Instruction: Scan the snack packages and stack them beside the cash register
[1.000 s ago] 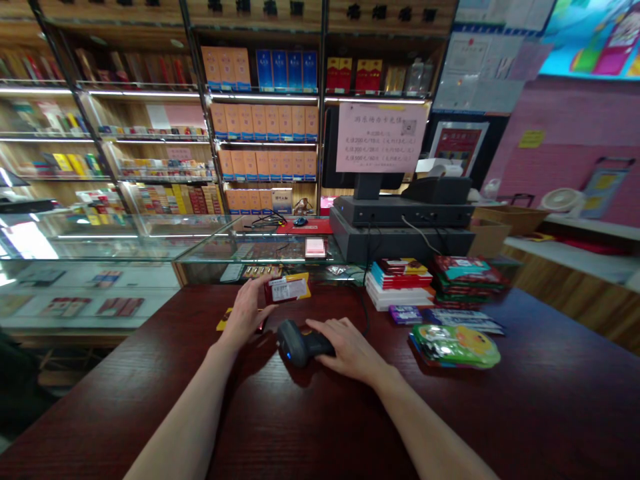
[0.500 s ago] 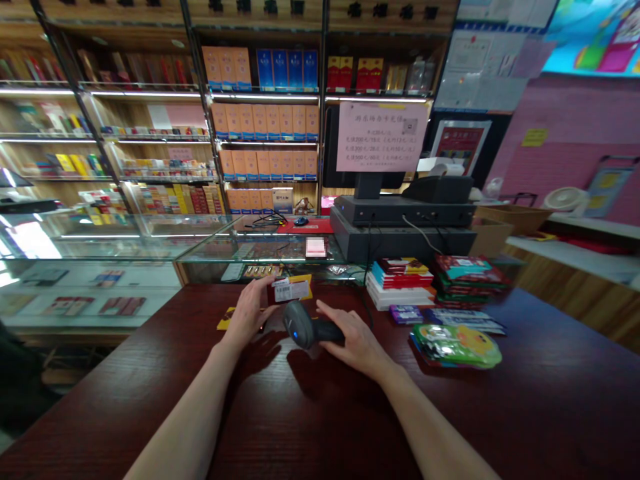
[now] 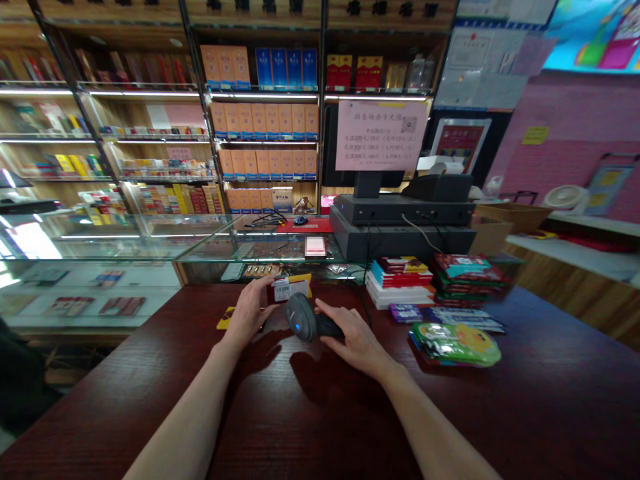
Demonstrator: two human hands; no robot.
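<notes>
My left hand (image 3: 249,312) grips a red packet with a white label (image 3: 285,289), held tilted just above the dark wooden counter (image 3: 320,413). My right hand (image 3: 353,337) is wrapped round the handle of a dark barcode scanner (image 3: 303,319). The scanner is lifted off the counter, its head close under the packet's label and partly covering it. A yellow packet (image 3: 226,317) lies flat under my left hand.
Stacks of red and green packets (image 3: 400,280) and a green bag (image 3: 457,343) lie to the right. Behind stands a till with a monitor and paper notice (image 3: 383,137). A glass display case (image 3: 150,243) and stocked shelves fill the back.
My right hand has raised the scanner from the counter and brought it forward up to the packet. The left hand with the packet has barely moved.
</notes>
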